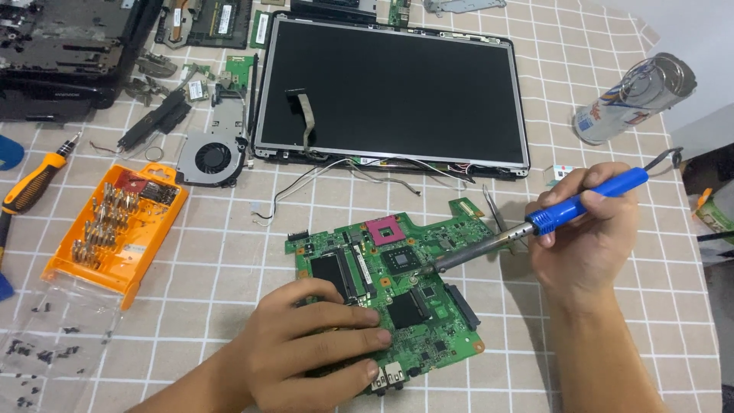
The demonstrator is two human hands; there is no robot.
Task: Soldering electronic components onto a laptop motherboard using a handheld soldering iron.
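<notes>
A green laptop motherboard [417, 271] lies on the checked tablecloth in front of me. My left hand [306, 352] presses flat on its near left corner, fingers together over the board's edge. My right hand [585, 237] grips a blue-handled soldering iron [535, 226], whose metal tip touches the board beside a black chip near the middle. A pair of tweezers [495, 214] lies just right of the board, under the iron's shaft.
A bare laptop screen panel [390, 88] with loose cables lies behind the board. A cooling fan [212, 157] and orange bit set [118, 222] sit left, with an orange screwdriver [34, 183] and loose screws [38, 356]. A drink can [634, 99] stands right.
</notes>
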